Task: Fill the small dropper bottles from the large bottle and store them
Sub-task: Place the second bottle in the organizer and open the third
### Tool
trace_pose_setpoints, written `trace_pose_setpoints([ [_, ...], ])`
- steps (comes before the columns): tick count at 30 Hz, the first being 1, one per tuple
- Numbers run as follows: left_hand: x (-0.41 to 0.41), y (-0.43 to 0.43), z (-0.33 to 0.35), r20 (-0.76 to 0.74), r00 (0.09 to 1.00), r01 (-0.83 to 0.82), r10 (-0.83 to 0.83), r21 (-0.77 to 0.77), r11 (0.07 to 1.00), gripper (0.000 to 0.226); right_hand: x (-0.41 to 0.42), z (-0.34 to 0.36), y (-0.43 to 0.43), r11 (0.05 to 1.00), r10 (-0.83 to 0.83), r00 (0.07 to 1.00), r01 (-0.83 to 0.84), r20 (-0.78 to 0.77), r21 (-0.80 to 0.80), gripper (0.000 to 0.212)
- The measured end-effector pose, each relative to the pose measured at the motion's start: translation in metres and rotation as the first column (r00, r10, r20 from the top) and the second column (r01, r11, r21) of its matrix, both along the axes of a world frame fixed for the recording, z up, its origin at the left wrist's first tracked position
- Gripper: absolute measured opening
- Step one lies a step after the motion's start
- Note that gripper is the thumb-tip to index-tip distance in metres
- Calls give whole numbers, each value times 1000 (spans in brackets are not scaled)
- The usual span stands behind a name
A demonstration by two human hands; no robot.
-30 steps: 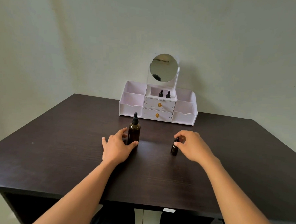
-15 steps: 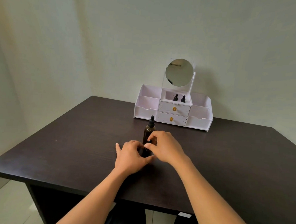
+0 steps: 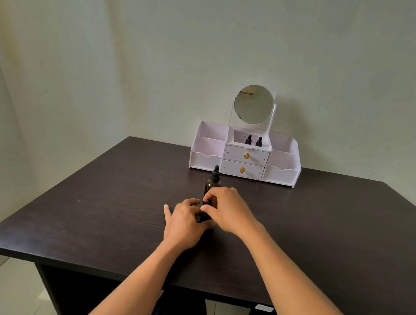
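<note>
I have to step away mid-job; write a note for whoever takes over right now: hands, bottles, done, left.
Left hand: holds the small bottle low on its body, on the table.
Right hand: fingers pinch that bottle's black cap.
Large bottle: upright just behind the hands, cap on.
Organizer: two stored bottles stand in its top middle compartment; both drawers shut.
Done: those two put away; their fill cannot be seen.
Left: probably uncap the small bottle, fill it from the large bottle, recap, store it.

Left hand beside right hand
</note>
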State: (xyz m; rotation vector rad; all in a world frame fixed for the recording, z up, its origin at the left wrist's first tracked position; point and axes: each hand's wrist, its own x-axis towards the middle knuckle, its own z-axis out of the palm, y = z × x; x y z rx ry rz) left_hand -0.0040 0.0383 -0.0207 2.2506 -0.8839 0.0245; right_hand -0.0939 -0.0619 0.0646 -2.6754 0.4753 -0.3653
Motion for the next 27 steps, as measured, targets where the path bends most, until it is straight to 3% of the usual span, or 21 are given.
trace_pose_setpoints([
  [7, -2, 0, 2, 22, 1000, 7, -8, 39, 999, 30, -1, 3, 1, 999, 42, 999, -42, -31, -11, 22],
  [12, -1, 1, 0, 16, 1000, 6, -7, 48, 999, 33, -1, 7, -2, 995, 95, 993, -92, -65, 44, 61],
  [17, -2, 0, 0, 10, 1000, 15, -15, 5, 1000, 28, 1, 10, 1, 979, -61, 998, 60, 1, -193, 43],
  [20, 5, -3, -7, 13, 999, 36, -36, 35, 999, 33, 2, 7, -2, 992, 0, 1000, 2, 16, -129, 25],
  [23, 5, -2, -7, 10, 999, 31, -32, 44, 999, 36, -1, 11, -8, 995, 70, 997, -73, 34, 66, 45],
  [27, 5, -2, -6, 14, 999, 34, -35, 49, 998, 34, 0, 14, -10, 999, 20, 999, -19, 31, -25, 34],
])
